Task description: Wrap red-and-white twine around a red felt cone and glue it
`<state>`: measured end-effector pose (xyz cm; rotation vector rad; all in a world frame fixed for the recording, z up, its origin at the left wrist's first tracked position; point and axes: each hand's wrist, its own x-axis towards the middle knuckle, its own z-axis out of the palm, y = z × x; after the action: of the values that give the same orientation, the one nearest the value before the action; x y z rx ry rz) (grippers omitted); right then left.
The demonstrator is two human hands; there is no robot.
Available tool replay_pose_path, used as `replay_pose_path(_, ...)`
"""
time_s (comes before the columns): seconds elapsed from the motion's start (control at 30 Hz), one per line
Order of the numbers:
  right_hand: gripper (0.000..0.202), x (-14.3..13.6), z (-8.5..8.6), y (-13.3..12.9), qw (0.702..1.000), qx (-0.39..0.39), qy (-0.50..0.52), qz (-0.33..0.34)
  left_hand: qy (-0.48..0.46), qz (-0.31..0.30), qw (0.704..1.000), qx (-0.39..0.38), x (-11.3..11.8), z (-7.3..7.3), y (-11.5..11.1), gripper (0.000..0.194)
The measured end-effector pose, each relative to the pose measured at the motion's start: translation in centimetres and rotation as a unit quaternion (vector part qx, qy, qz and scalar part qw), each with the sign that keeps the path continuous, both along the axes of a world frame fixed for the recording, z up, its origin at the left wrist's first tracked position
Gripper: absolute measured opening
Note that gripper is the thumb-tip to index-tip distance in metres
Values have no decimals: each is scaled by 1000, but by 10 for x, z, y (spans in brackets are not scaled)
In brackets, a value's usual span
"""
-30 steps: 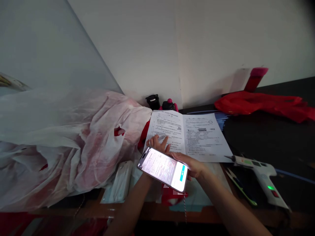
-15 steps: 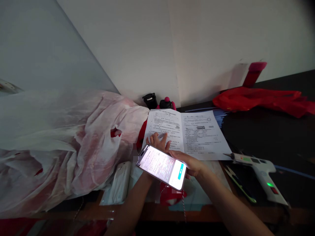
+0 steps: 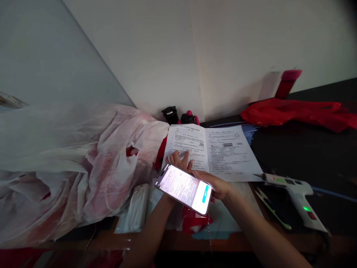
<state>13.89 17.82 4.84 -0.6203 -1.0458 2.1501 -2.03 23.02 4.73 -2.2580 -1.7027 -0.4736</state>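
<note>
White paper (image 3: 232, 160), printed and creased down the middle, lies open on the desk (image 3: 292, 152). The left hand (image 3: 180, 160) is over its left half, fingers spread, partly hidden by the phone (image 3: 181, 188); whether the palm touches the page cannot be told. The right hand (image 3: 217, 186) grips the phone by its lower end, holding it tilted above the paper's near edge. Its lit screen shows a page of text and a blue button. A glue gun (image 3: 297, 195), green light glowing, lies by the paper's near right corner; a red bag (image 3: 295, 113) lies farther back.
</note>
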Motion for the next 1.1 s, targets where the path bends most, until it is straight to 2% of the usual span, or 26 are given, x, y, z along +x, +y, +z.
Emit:
replay_pose_path(0.37,52,-1,-9,3,1000,5,17,4,-5,-7,1000,-2,-1,0,-3,52)
replay_pose_path(0.6,59,0,-2,0,1000,9,11,-5,-54,-22,998,31,-11,-2,1,47)
replay_pose_path(0.8,63,-1,-2,1,999,22,28,4,-136,-14,988,67,-35,-3,14,39)
replay_pose_path(0.9,61,-1,-2,2,999,23,32,12,-191,-20,980,54,-46,0,20,36)
replay_pose_path(1.1,61,-5,1,0,999,12,43,-4,-323,0,945,45,-59,6,22,29)
